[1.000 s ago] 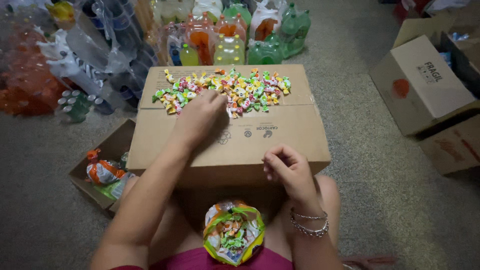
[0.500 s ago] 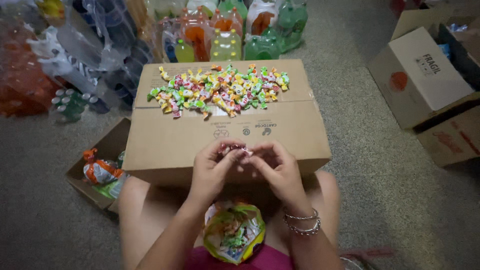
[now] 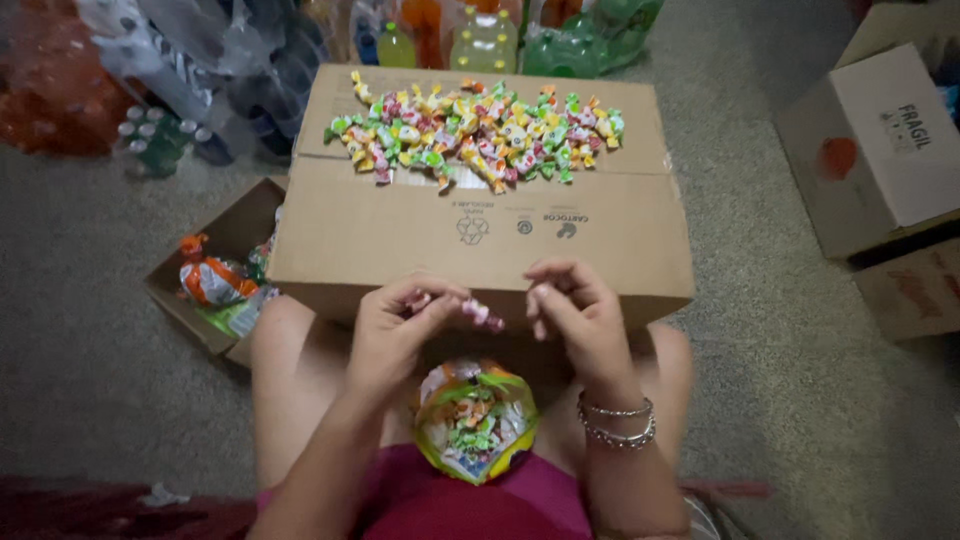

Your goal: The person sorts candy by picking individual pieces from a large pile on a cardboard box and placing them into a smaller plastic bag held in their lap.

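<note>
Pink wrapped candy (image 3: 480,314) pinched in left hand (image 3: 400,325) fingertips, just above the open bag (image 3: 475,420) in the lap — right hand (image 3: 580,315) curled close, holding nothing visible. Looks like bagging step; next probably calls for a drop straight down into the bag, w/ more candies (image 3: 470,135) piled on the cardboard box (image 3: 480,245).

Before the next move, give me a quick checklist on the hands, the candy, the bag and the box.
1. Left hand has a grip on the pink wrapped candy: ok, pinched at its fingertips.
2. Right hand free: cannot tell, fingers curled beside the candy, contact unclear.
3. Open bag below the hands, mouth up: ok, resting in the lap with candies inside.
4. Candy pile on the cardboard box: ok, on the far flap, away from the edge.
5. Side box at the left: ok, holds filled bags.
</note>
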